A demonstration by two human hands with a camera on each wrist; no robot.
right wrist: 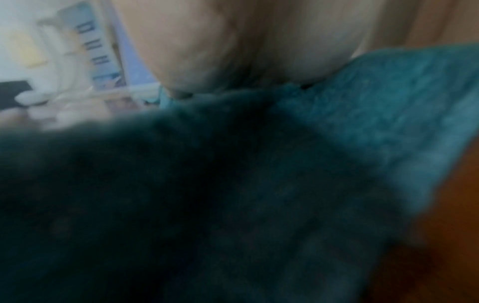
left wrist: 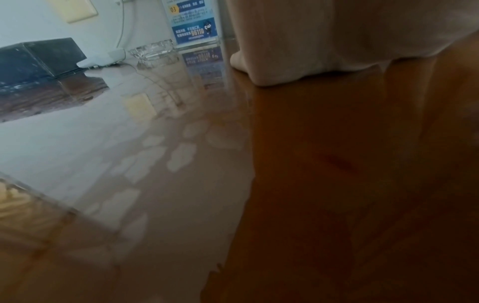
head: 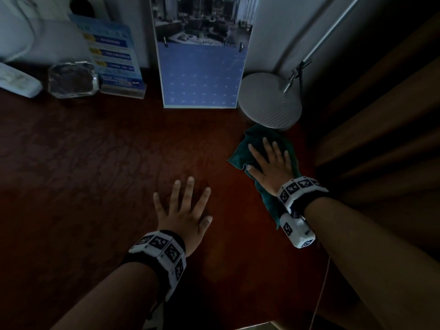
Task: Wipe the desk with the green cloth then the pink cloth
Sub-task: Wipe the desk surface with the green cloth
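While we press the green cloth (head: 240, 157) flat against the counter (head: 107, 163) with our right hand (head: 270, 163), fingers straight and spread over it rather than curled round it, the head view shows the main hazard: the cloth's far corner lies right against the round lamp base (head: 270, 100). We judge that a stroke pushed further back could nudge the base, and one swept left could catch the calendar (head: 202, 75) propped against the wall and tip it. Our left hand (head: 183, 210) rests palm-down on the bare wood, fingers splayed, holding nothing; a wide stroke could run the cloth into it. The pink cloth appears nowhere, so we cannot tell where it waits. The scene is dim, and the right side falls off into dark folds, probably a curtain.

From the left wrist, we see the glossy counter, a fingertip (left wrist: 259, 69) pressed down on it, a glass dish (left wrist: 153, 50) and a blue notice stand (left wrist: 193, 22) at the back. Both stand loose, and we judge a careless sweep could knock them. The rest of the hand is cut off at the top.

From the right wrist, the picture is blurred; teal pile fills it under our palm (right wrist: 233, 51), and little else is legible.
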